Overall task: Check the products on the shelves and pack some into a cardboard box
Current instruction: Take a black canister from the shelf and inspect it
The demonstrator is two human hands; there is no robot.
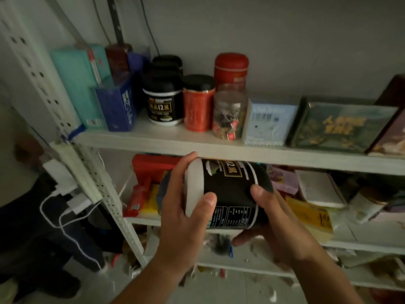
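Gripping a black-labelled jar [230, 194] with both hands, the person holds it on its side just in front of the upper shelf [197, 143]. The left hand [182, 218] curls its fingers round the white end. The right hand [282, 227] cups the other end, thumb on the label. A matching jar [163, 106] stands on that shelf beside an orange canister [198, 108].

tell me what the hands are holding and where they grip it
A black jar lying on its side, in both hands: the left hand wraps its white left end, the right hand cups its right end.
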